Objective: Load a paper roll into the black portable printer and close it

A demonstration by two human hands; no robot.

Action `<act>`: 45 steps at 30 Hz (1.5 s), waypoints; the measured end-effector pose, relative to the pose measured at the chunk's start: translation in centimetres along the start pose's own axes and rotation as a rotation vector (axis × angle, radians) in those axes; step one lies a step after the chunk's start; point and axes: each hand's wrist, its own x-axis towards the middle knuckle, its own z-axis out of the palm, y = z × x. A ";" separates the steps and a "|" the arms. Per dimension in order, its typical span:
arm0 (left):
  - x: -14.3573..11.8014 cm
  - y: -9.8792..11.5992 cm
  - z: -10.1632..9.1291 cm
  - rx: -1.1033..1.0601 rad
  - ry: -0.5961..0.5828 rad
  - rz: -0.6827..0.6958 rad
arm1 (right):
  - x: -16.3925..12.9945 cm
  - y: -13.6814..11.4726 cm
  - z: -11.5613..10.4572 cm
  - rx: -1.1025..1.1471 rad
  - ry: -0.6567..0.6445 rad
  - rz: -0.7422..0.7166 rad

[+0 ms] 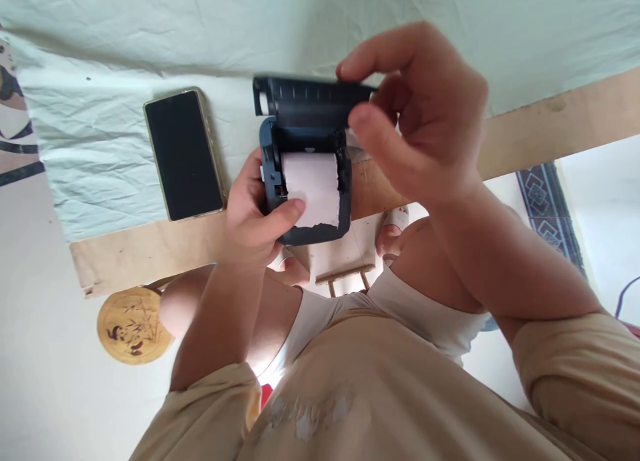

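Note:
A small dark label printer (pixel 315 234) with its cover raised is held over the table's near edge. Inside it sits a white paper roll (pixel 317 181), its loose end torn and ragged. My left hand (pixel 255 214) grips the printer's left side, with the thumb pressing on the paper. With fingers and thumb, my right hand (pixel 420 107) pinches the right end of the raised printer cover (pixel 310 101). The tips of some right fingers are hidden behind the cover.
A phone (pixel 185 154) with a dark screen lies left of the printer on a pale green cloth (pixel 110 174). The table's bare wooden edge (pixel 150 251) runs below the cloth. A round wooden stool top (pixel 134 326) shows at lower left.

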 end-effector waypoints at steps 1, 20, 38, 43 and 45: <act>0.0 0.0 0.0 -0.008 0.003 -0.002 | -0.2 -0.2 -0.2 -0.065 -0.046 -0.044; -0.4 0.4 1.1 -0.113 0.008 0.047 | -1.7 -0.8 -0.6 -0.505 -0.267 -0.128; -0.4 1.0 0.9 -0.144 -0.036 -0.021 | -2.4 -1.1 0.5 -0.445 -0.312 -0.076; -0.5 1.1 1.1 -0.165 -0.025 -0.035 | -2.3 -0.9 0.3 -0.470 -0.368 -0.071; -0.4 1.1 1.2 -0.177 -0.023 -0.038 | -2.2 -0.9 0.1 -0.480 -0.385 -0.076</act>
